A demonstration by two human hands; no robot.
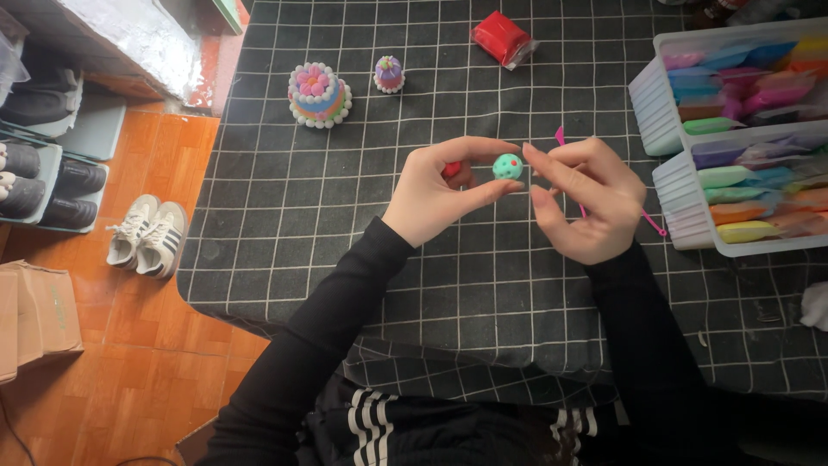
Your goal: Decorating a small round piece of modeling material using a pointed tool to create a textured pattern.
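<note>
My left hand [435, 192] pinches a small teal clay ball [507, 166] with red dots between thumb and forefinger, above the table. A bit of red clay [452, 169] sits tucked in the same hand. My right hand [586, 198] touches the ball's right side with its forefinger and holds a thin pink sculpting tool [651, 222] across the palm.
The table wears a black cloth with a white grid [345, 259]. A pastel layered clay cake [319, 94] and a small purple clay cupcake [389, 74] stand at the back. A red clay packet [503, 38] lies beyond. Two white baskets [681, 198] of coloured clay packs stand right. Shoes [147, 235] lie on the floor left.
</note>
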